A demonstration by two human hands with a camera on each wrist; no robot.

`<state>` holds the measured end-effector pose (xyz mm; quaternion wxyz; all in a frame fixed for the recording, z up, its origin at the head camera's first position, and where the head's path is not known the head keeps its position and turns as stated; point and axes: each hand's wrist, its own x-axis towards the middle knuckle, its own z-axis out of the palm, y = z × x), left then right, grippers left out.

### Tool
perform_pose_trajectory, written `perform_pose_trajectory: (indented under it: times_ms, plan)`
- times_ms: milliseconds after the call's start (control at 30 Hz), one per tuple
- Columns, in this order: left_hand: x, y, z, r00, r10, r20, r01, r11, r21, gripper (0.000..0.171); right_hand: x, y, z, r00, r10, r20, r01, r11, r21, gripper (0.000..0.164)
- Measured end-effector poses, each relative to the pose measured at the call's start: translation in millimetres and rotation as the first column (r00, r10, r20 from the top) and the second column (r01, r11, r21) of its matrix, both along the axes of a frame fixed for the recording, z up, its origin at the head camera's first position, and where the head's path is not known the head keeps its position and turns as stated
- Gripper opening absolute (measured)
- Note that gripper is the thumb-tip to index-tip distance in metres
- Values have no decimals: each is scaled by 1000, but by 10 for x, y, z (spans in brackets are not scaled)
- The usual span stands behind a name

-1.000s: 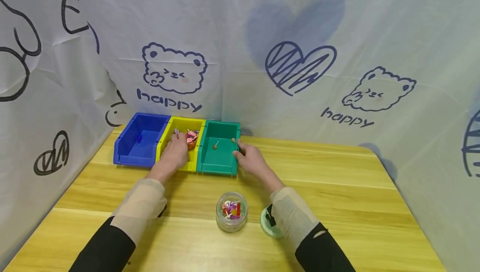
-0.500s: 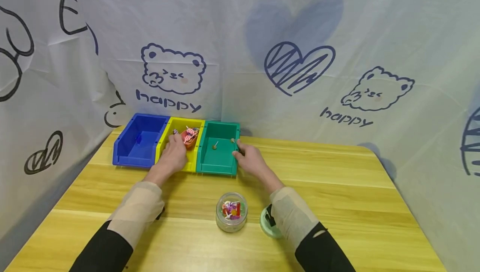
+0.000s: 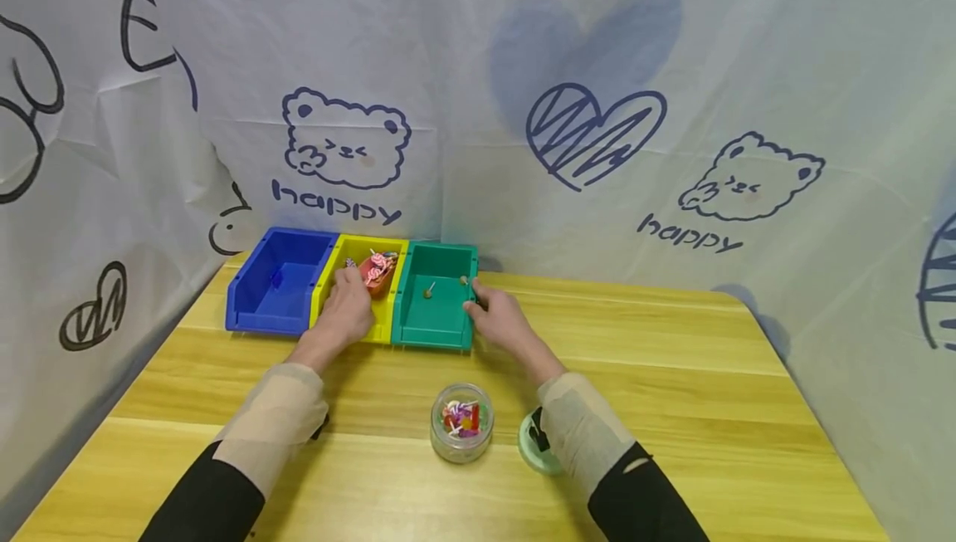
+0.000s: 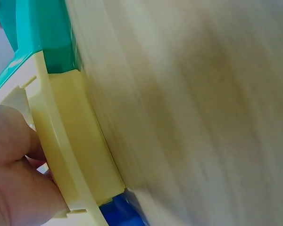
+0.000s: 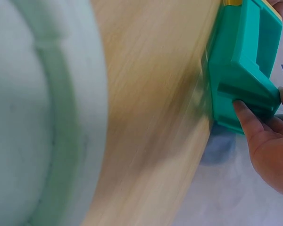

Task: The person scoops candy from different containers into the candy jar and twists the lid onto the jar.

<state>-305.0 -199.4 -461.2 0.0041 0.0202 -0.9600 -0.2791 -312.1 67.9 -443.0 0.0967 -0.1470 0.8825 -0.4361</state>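
Observation:
In the head view my left hand [image 3: 345,307] reaches over the front lip of the yellow bin [image 3: 382,331]. It grips the near left side of a small orange bowl [image 3: 378,287], which leans and holds wrapped lollipops [image 3: 382,264]; my fingertips are mostly hidden. A purple-and-white lollipop [image 3: 350,262] shows just beyond those fingers. My right hand [image 3: 502,323] holds the right wall of the green bin [image 3: 435,336]. The right wrist view shows the thumb at the rim of that green bin [image 5: 240,70], with fingers against its outer side. Two small lollipops [image 3: 428,292] lie inside the green bin.
To the left, the blue bin [image 3: 269,319] adjoins the yellow one. A clear jar [image 3: 460,449] of candies stands on the wooden table [image 3: 672,393] in front, with a pale green lid [image 3: 534,455] beside it under my right forearm. A printed white cloth [image 3: 478,61] hangs behind.
The orange bowl has shifted slightly left and tilted, showing more of itself beside my left hand. My right hand stays at the green bin's wall.

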Motion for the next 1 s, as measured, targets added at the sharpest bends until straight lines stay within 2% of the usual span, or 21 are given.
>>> perform_pose_trajectory:
  times_ms: [233, 367, 567, 800, 1000]
  plan:
    - [47, -48, -18, 999, -24, -34, 25, 1000, 19, 37, 4, -16, 26, 1000, -3, 4, 3, 1000, 6, 56]
    - [63, -63, -27, 996, -33, -86, 34, 999, 10, 35, 5, -24, 37, 1000, -3, 0, 3, 1000, 15, 56]
    - [94, -83, -7, 981, -53, -185, 54, 999, -1, 33, 3, -31, 39, 1000, -8, 3, 8, 1000, 18, 56]
    - [149, -107, 24, 970, -57, -235, 59, 998, 2, 28, 0, -28, 31, 1000, -10, -12, 11, 1000, 24, 56]
    - [208, -97, 70, 956, -57, -288, 67, 997, 24, 26, 16, -18, 10, 1000, -28, 11, 29, 1000, -10, 56]
